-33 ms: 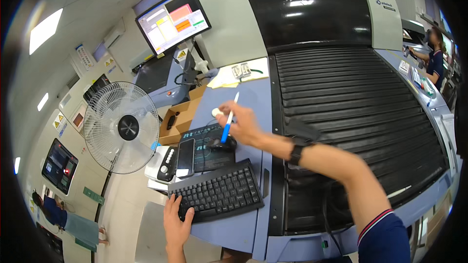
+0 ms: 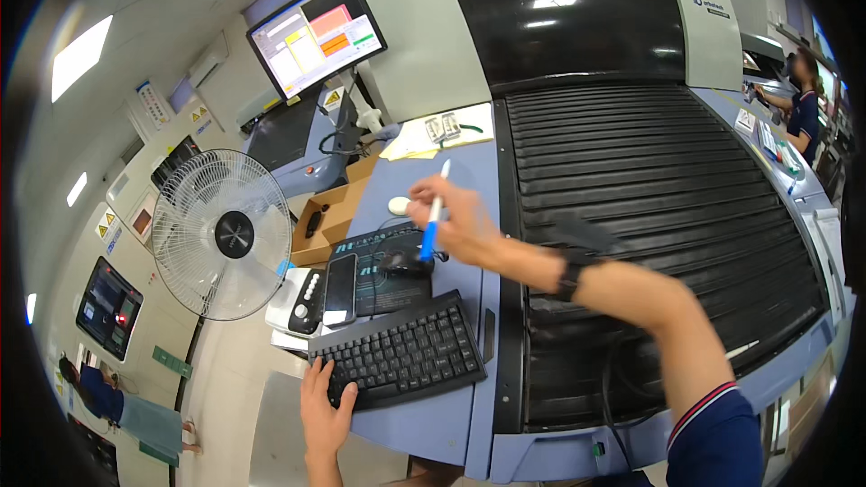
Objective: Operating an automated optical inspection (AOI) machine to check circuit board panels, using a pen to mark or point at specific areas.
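Note:
My right hand (image 2: 462, 219) is held above the blue worktop and grips a white and blue marker pen (image 2: 428, 240), its white end pointing away from me. Just below the pen's blue end is a black mouse (image 2: 403, 261) on a dark printed mat (image 2: 388, 299). A round white disc (image 2: 398, 206) lies beside my fingertips. My left hand (image 2: 325, 410) rests with fingers apart at the left end of a black keyboard (image 2: 406, 356). Left of the mat's middle, a smartphone (image 2: 340, 289) lies face up.
A control box with knobs (image 2: 300, 305) and an open cardboard box (image 2: 341, 207) are on the left, near a fan (image 2: 236, 234). A monitor (image 2: 317, 36) stands behind. Black ribbed covers (image 2: 649, 189) fill the right. Other people (image 2: 803, 108) are in the distance.
My right hand has shifted slightly to the right with the pen, and the pen's tilt has changed a little. The whole view has moved slightly. My left hand stays at the keyboard.

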Tool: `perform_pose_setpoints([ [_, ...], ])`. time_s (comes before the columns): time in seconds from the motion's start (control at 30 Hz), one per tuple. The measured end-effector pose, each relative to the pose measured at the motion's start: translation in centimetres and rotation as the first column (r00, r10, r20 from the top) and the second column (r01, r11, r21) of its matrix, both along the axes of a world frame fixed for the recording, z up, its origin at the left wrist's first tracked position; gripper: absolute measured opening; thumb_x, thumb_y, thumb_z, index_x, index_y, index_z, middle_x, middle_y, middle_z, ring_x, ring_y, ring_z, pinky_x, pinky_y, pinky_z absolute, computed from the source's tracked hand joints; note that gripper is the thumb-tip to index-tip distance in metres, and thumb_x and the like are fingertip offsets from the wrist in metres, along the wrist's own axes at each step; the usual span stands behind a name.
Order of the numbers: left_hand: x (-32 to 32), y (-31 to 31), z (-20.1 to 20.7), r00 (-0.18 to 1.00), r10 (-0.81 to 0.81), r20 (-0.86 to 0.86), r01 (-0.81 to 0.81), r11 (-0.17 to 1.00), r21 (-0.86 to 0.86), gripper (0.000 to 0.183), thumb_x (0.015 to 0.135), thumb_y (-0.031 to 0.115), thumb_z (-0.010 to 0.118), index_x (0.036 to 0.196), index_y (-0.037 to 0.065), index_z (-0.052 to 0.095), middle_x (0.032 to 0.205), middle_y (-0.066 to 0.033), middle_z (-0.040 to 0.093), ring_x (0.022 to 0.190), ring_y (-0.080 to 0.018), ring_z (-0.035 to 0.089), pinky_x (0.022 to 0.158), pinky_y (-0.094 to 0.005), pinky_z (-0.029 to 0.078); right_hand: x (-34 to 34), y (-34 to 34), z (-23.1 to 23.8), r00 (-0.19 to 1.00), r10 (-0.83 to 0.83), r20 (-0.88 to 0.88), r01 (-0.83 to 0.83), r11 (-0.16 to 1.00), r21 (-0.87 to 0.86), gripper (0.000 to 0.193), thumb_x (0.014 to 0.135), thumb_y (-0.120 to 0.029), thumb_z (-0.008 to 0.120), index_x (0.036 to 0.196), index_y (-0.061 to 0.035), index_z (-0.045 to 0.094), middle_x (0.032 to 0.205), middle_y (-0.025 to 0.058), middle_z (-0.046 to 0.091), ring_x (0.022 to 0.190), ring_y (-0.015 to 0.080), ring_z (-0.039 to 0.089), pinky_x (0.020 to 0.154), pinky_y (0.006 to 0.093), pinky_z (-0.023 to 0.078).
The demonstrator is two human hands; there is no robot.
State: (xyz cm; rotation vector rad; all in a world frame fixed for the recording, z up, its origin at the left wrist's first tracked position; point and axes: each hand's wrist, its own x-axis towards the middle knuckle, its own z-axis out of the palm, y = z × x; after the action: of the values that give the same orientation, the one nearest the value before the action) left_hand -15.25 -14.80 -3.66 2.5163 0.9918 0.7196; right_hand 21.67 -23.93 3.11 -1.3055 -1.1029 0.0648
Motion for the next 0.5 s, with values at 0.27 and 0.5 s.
perform_pose_setpoints([
  [0.27, -0.1, -1.2, 0.5, 0.996, 0.029, -0.09, -0.028, 0.999, 0.018, 0.064, 0.094, 0.036, 0.072, 0.144, -0.002, 0.057, 0.159, -0.0268, 0.044, 0.15, -0.049, 0.034, 0.121, -0.0555, 0.031, 1.0, -30.4, 2.8, 0.814, -0.403, 0.418, 0.455, 0.89, -0.029, 0.033, 0.1, -0.023, 0.063, 0.118, 0.0036, 0.069, 0.107, 0.0161, 0.074, 0.101, 0.0248, 0.071, 0.092, 0.036, 0.054],
  [0.5, 1.1, -0.6, -2.2, 0.994, 0.052, 0.097, -0.07, 0.979, 0.189, 0.055, 0.108, 0.036, 0.047, 0.144, -0.004, 0.056, 0.161, -0.0283, 0.04, 0.148, -0.0464, 0.039, 0.122, -0.0509, 0.028, 4.1, -41.2, -5.3, 0.683, -0.591, 0.43, 0.69, 0.714, -0.115, 0.022, 0.101, -0.011, 0.063, 0.116, 0.0043, 0.067, 0.103, 0.0162, 0.074, 0.096, 0.024, 0.073, 0.089, 0.0354, 0.056],
])
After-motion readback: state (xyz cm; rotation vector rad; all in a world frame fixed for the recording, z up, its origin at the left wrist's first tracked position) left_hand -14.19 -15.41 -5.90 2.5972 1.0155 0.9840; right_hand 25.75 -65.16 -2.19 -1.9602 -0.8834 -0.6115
